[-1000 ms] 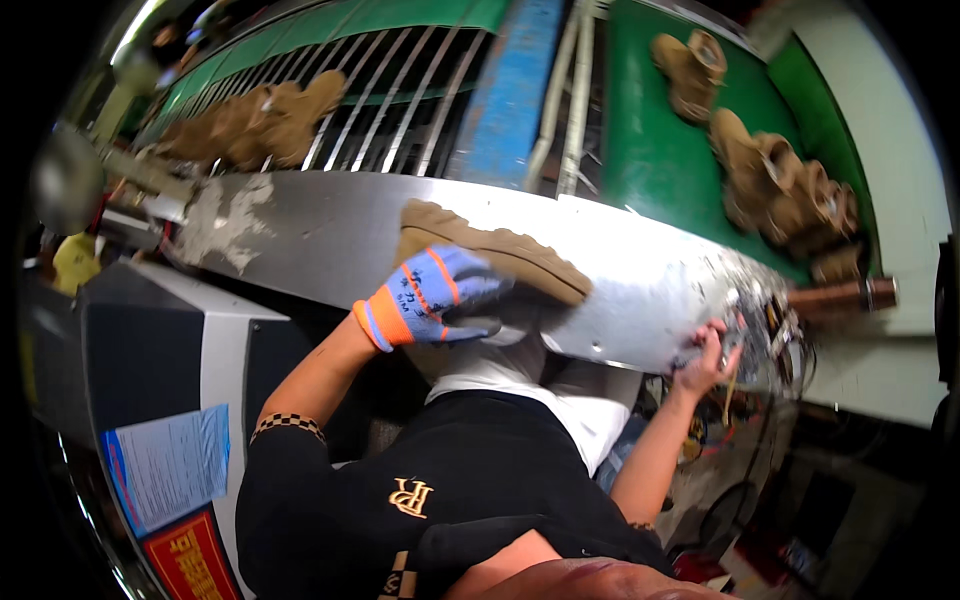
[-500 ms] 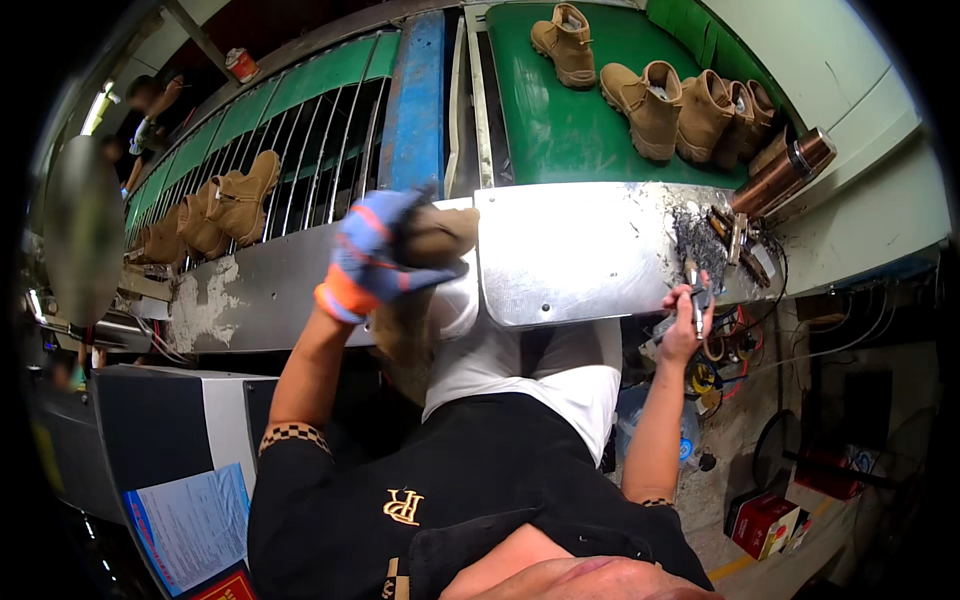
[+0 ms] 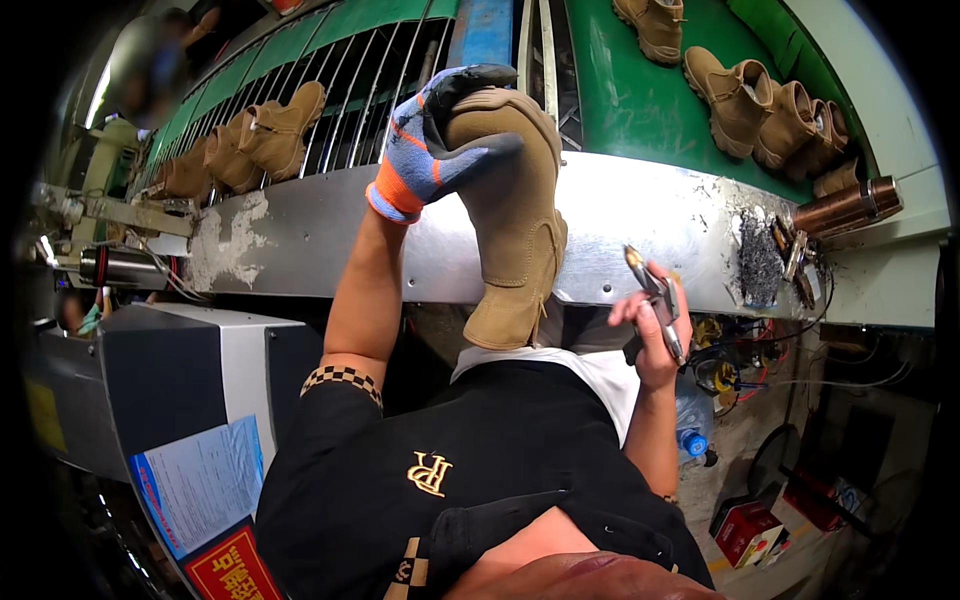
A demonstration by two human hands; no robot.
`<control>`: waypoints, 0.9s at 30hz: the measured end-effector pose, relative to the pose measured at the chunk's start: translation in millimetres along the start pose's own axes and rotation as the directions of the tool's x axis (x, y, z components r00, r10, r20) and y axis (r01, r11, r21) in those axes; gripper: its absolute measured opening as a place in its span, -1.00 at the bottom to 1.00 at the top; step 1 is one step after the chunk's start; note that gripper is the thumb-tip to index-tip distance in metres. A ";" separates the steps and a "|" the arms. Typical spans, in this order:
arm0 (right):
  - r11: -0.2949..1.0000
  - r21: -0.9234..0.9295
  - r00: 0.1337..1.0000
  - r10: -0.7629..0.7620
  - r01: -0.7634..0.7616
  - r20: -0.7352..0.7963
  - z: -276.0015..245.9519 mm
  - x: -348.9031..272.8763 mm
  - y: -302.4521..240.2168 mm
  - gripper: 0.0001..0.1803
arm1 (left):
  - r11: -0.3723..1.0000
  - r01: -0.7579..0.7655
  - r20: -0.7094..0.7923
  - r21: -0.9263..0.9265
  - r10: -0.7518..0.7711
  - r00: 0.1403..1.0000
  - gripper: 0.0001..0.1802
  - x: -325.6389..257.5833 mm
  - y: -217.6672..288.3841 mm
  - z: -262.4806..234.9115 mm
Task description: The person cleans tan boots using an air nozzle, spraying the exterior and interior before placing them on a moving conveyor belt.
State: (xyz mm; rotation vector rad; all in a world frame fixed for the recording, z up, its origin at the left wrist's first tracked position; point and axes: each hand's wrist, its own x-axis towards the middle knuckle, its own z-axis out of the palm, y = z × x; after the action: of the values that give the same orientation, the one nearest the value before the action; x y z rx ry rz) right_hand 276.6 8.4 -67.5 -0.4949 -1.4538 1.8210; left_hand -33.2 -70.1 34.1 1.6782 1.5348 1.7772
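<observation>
- Nearest in, the right hand (image 3: 655, 325) is closed around a slim metal hand tool (image 3: 655, 300), tip pointing up, just off the near edge of the steel worktop (image 3: 300, 240). It has barely shifted over the last second.
- The big change is on the left: the gloved left hand (image 3: 440, 135) has lifted the tan boot (image 3: 515, 200) off the worktop, where it lay on its side a second ago, and swung it upright. The fingers grip the toe end, with the shaft opening hanging down toward the lap, over the near edge.
- My read: the boot is now turned up for the tool to reach it; tool and boot are near but not touching.
- Along the worktop's right end lie a dark pile of filings or bristles (image 3: 760, 265) and a copper-coloured cylinder (image 3: 845, 205).
- Beyond the far edge, no bins or trays as such. The green conveyor belt (image 3: 640, 95) carries a row of finished tan boots (image 3: 770, 110) at right.
- Far left, the barred rack (image 3: 350, 70) holds more tan boots (image 3: 265, 135).
</observation>
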 end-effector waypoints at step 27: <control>0.988 -0.121 0.983 -0.076 0.097 0.168 47.0 38.1 58.5 -0.49 | 0.965 0.159 0.074 -0.207 -0.147 0.986 -0.30 25.1 -102.9 -42.1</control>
State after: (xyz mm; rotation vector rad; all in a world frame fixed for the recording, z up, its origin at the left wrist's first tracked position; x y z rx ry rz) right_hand 201.1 0.9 -104.1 -0.3464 -1.6853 1.7398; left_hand -122.7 -29.5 -23.6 1.4565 1.3566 1.7279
